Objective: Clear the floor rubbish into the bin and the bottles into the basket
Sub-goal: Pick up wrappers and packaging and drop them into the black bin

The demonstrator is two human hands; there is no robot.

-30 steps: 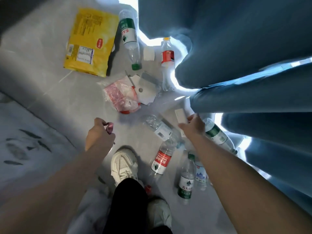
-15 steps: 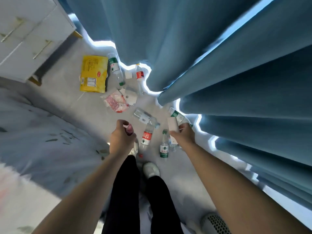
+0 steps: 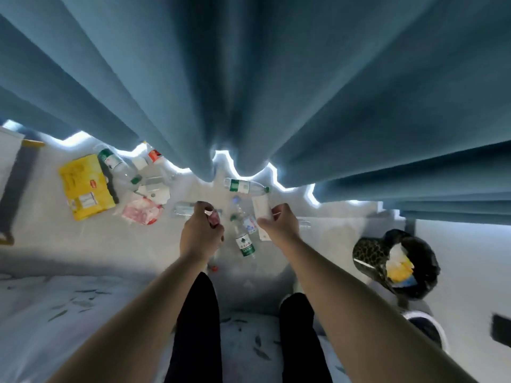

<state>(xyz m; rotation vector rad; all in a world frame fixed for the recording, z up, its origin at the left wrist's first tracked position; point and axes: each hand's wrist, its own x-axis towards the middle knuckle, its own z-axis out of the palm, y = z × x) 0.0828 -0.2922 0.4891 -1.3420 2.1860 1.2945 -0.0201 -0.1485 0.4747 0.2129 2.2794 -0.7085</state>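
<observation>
My left hand (image 3: 200,234) grips a small pink wrapper (image 3: 213,218) at its fingertips. My right hand (image 3: 280,226) holds a white paper strip (image 3: 261,210) that runs from above the thumb to below the palm. Both hands hang above the floor litter. Under them lie several clear plastic bottles, one with a green label (image 3: 245,246) and another near the curtain foot (image 3: 246,186). Further left are a yellow packet (image 3: 83,186), a pink-and-red wrapper (image 3: 142,214), white card pieces (image 3: 156,189) and more bottles (image 3: 117,167). A black-lined bin (image 3: 398,261) with rubbish inside stands at the right.
Tall blue curtains (image 3: 249,78) hang right in front and fill the upper view. A white round object (image 3: 427,327) sits below the bin. A pale patterned rug (image 3: 55,313) covers the near floor around my black-trousered legs (image 3: 197,327). A white cabinet edge (image 3: 8,150) shows at far left.
I have straightened up and turned right: the litter looks farther away and the bin has come into view at the right. Both hands keep hold of what they picked up.
</observation>
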